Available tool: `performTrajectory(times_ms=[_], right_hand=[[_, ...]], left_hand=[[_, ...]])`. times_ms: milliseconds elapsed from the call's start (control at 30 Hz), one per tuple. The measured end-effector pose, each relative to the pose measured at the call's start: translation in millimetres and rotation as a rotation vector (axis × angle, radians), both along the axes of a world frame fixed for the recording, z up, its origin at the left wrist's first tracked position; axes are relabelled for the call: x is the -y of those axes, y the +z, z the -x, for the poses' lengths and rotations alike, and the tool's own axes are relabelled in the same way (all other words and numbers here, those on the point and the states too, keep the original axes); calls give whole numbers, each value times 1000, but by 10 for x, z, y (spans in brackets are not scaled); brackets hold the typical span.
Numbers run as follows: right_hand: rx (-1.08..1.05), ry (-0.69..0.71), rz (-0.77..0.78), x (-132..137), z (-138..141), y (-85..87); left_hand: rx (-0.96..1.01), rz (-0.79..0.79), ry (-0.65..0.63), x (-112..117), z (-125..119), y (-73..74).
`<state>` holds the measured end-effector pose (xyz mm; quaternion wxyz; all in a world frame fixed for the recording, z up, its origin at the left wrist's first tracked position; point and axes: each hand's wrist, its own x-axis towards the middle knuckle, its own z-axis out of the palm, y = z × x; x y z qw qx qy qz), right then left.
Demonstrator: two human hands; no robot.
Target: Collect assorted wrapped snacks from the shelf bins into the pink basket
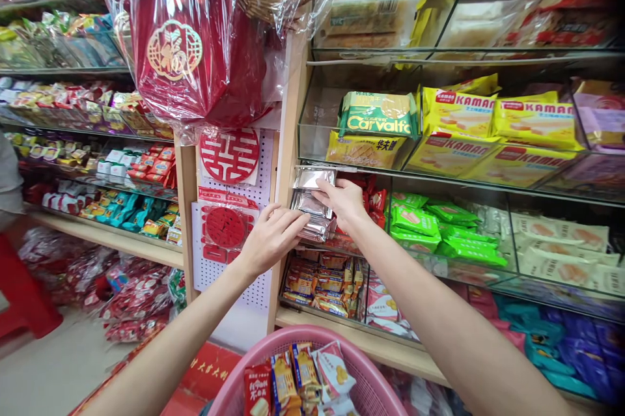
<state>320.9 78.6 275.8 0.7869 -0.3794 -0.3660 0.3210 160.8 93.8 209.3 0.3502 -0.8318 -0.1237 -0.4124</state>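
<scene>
In the middle of the head view, a stack of shiny silver packets (pixel 315 228) fills a shelf compartment beside red packets (pixel 377 201). My right hand (pixel 346 202) reaches into that compartment, its thumb and fingers closed on the edge of the top silver packet (pixel 312 178). To the left, my left hand (pixel 274 234) is at the wooden upright, fingers stretched toward the silver stack; their tips are at its left edge, and I cannot tell whether they touch. Below my arms, a pink basket (pixel 385 385) holds several wrapped snacks (pixel 303 370).
Glass-fronted shelves hold yellow wafer packs (pixel 532 120), green packets (pixel 415 224) and orange-blue packets (pixel 327 282). A plastic-wrapped red bag (pixel 195 77) hangs at upper left, close to the shelves. A red stool (pixel 24 292) stands on the floor at far left.
</scene>
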Motion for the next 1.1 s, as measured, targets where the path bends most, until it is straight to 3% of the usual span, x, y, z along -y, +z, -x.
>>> performTrajectory(times_ms=[433, 567, 700, 800, 867, 1000, 1100], right_hand=[[73, 40, 22, 67, 7, -30], [48, 62, 23, 253, -63, -78], [52, 121, 15, 668, -187, -235], [97, 148, 67, 1109, -241, -510], [66, 136, 165, 1397, -236, -790], [-135, 123, 432, 1842, -130, -1551], [-245, 152, 622, 2091, 2, -2184]], left_hand=[[25, -25, -11, 2, 7, -13], [87, -46, -62, 103, 84, -15], [147, -14, -150, 388, 242, -67], [154, 146, -260, 716, 365, -207], [140, 352, -319, 955, 435, -329], [97, 891, -467, 1353, 527, -561], [69, 1274, -556, 1509, 533, -801]])
